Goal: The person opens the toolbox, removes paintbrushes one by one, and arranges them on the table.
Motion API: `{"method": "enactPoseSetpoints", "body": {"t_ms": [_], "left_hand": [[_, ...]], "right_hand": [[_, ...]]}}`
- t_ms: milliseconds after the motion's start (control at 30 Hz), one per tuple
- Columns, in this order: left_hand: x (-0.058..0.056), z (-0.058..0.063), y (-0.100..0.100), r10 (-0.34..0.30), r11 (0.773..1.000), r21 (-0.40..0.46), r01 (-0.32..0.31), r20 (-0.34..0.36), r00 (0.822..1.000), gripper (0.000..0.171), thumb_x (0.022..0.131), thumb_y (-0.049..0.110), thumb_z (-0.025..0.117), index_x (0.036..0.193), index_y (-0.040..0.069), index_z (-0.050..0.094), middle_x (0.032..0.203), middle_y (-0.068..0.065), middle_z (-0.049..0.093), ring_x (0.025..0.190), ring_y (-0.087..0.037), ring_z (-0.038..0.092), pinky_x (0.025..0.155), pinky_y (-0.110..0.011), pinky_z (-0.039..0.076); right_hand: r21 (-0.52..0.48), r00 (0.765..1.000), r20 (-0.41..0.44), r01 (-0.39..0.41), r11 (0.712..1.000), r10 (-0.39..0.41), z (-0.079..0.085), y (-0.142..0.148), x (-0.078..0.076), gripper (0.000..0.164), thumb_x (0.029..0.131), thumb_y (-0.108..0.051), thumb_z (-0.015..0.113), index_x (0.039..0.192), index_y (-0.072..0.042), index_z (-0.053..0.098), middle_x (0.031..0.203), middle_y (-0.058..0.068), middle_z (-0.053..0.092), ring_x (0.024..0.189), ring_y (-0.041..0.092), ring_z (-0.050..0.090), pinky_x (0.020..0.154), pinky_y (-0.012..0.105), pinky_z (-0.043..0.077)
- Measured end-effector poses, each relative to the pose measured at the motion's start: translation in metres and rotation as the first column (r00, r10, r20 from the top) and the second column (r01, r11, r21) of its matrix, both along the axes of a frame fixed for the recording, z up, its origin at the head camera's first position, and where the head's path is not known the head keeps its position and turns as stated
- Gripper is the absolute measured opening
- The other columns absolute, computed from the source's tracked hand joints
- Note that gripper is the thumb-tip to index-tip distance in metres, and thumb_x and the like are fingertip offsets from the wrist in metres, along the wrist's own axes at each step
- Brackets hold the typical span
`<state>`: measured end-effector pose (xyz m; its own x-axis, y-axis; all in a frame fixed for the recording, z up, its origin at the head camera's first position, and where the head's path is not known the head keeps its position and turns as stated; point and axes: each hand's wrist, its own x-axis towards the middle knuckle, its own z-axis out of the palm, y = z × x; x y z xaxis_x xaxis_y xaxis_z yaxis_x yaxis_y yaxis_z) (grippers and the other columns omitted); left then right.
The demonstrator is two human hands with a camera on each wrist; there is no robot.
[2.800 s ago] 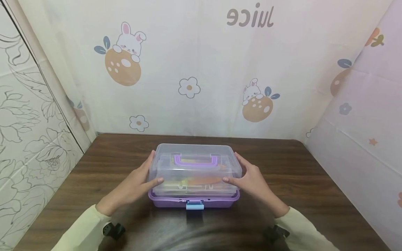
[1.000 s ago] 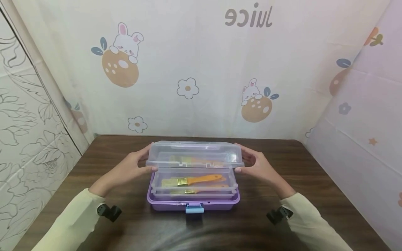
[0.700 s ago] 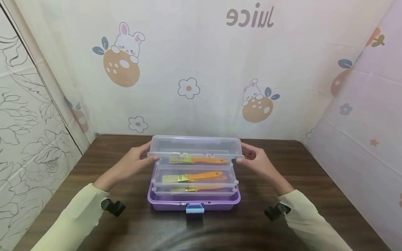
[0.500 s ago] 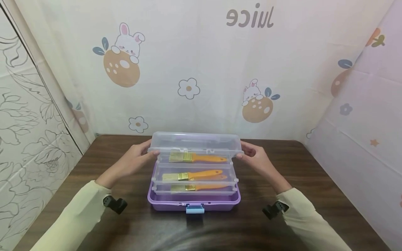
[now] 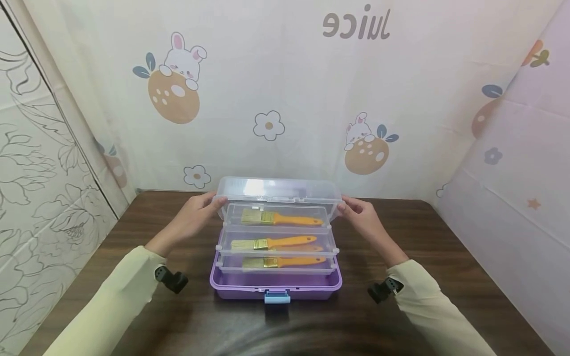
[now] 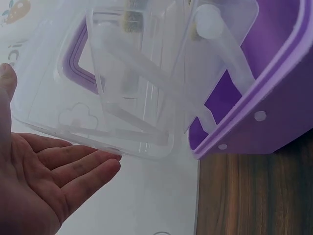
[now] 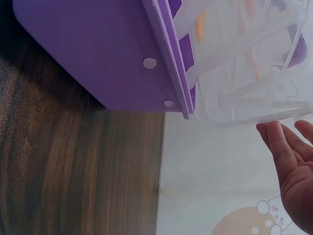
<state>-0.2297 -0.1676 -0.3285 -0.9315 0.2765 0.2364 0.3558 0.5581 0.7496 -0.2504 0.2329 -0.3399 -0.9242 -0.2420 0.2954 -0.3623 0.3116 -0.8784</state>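
A purple toolbox (image 5: pixel 276 292) stands on the table with its clear lid (image 5: pixel 303 190) tilted up and back. My left hand (image 5: pixel 189 220) holds the lid's left edge, thumb at the front rim and fingers along the side; the left wrist view shows those fingers nearly straight against the plastic. At the right edge, my right hand (image 5: pixel 365 222) holds the lid the same way. Stepped clear trays have fanned out below it. A paintbrush with an orange handle (image 5: pixel 298 220) lies in the top tray, another paintbrush (image 5: pixel 291 241) in the middle one, and a third paintbrush (image 5: pixel 300 261) shows lower down.
The toolbox has a light blue latch (image 5: pixel 277 297) at its front. White link arms (image 6: pixel 230 54) join the trays to the purple base. Behind the dark wooden table (image 5: pixel 383 316) hangs a printed curtain (image 5: pixel 311 89).
Both hands have swung the lid up and back from over the box. The trays have risen and spread out with it, bringing the paintbrushes into plain view.
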Motion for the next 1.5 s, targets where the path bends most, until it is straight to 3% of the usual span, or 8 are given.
{"method": "enactPoseSetpoints", "body": {"t_ms": [200,467,667,867,1000,1167,1333,1500], "left_hand": [[-0.007,0.001,-0.002,0.004,0.998,0.064,-0.004,0.012,1.000,0.058,0.101,0.043,0.038,0.134,-0.003,0.050,0.117,-0.023,0.063,0.098,-0.035,0.063,0.090,-0.051,0.047],[-0.017,0.000,-0.006,-0.022,0.971,0.237,-0.004,0.109,0.994,0.061,0.101,0.043,0.039,0.136,-0.007,0.045,0.128,-0.026,0.055,0.104,-0.040,0.061,0.094,-0.051,0.045],[-0.020,-0.003,-0.008,0.033,0.960,0.270,-0.077,0.165,0.986,0.064,0.100,0.045,0.039,0.140,-0.005,0.041,0.133,-0.025,0.051,0.105,-0.038,0.060,0.093,-0.051,0.045],[-0.029,-0.014,-0.009,0.041,0.935,0.342,-0.097,0.169,0.985,0.062,0.100,0.044,0.041,0.139,-0.005,0.043,0.134,-0.025,0.050,0.104,-0.032,0.062,0.087,-0.041,0.051],[-0.033,-0.021,-0.009,0.024,0.917,0.388,-0.097,0.188,0.982,0.064,0.101,0.045,0.038,0.140,-0.007,0.040,0.134,-0.027,0.048,0.104,-0.027,0.062,0.091,-0.039,0.050],[-0.035,-0.026,-0.007,-0.032,0.887,0.457,-0.064,0.198,0.980,0.065,0.102,0.043,0.035,0.141,-0.009,0.033,0.138,-0.030,0.042,0.117,-0.036,0.051,0.101,-0.048,0.040],[-0.036,-0.028,-0.003,-0.051,0.880,0.473,-0.041,0.179,0.982,0.066,0.102,0.044,0.031,0.144,-0.007,0.030,0.142,-0.029,0.038,0.126,-0.043,0.041,0.103,-0.052,0.036],[-0.039,-0.028,0.001,-0.043,0.878,0.476,-0.047,0.176,0.984,0.064,0.102,0.045,0.027,0.142,-0.005,0.033,0.132,-0.031,0.046,0.114,-0.037,0.052,0.097,-0.054,0.042]], "right_hand": [[-0.013,1.000,0.001,0.022,1.000,-0.022,0.001,-0.002,-0.005,0.047,0.100,-0.022,0.049,0.129,0.015,0.049,0.123,0.033,0.055,0.094,0.008,0.065,0.085,0.022,0.051],[-0.079,0.999,0.022,0.041,0.996,-0.039,-0.002,-0.004,-0.014,0.048,0.101,-0.025,0.047,0.124,0.017,0.052,0.120,0.034,0.055,0.091,0.003,0.064,0.081,0.022,0.052],[-0.144,0.997,0.055,0.055,0.988,-0.048,-0.005,-0.006,-0.019,0.049,0.101,-0.026,0.046,0.124,0.017,0.052,0.117,0.034,0.057,0.088,0.009,0.066,0.083,0.029,0.053],[-0.175,0.996,0.062,0.068,0.982,-0.058,-0.009,-0.006,-0.024,0.051,0.101,-0.028,0.046,0.122,0.018,0.052,0.116,0.035,0.057,0.087,0.013,0.068,0.079,0.026,0.054],[-0.223,0.996,0.063,0.068,0.972,-0.056,-0.012,-0.008,-0.027,0.050,0.101,-0.028,0.046,0.118,0.019,0.051,0.108,0.023,0.064,0.085,0.010,0.067,0.078,0.027,0.055],[-0.260,0.995,0.087,0.070,0.963,-0.049,-0.013,-0.011,-0.027,0.046,0.102,-0.029,0.043,0.112,0.015,0.049,0.094,0.005,0.063,0.083,0.009,0.065,0.077,0.026,0.055],[-0.239,0.991,0.114,0.090,0.967,-0.064,-0.012,-0.016,-0.026,0.048,0.103,-0.031,0.038,0.117,0.014,0.045,0.093,0.004,0.058,0.083,0.008,0.061,0.078,0.026,0.053],[-0.198,0.986,0.145,0.104,0.975,-0.076,-0.010,-0.020,-0.030,0.051,0.103,-0.037,0.032,0.121,0.010,0.043,0.098,0.006,0.054,0.088,0.010,0.058,0.081,0.029,0.051]]}}
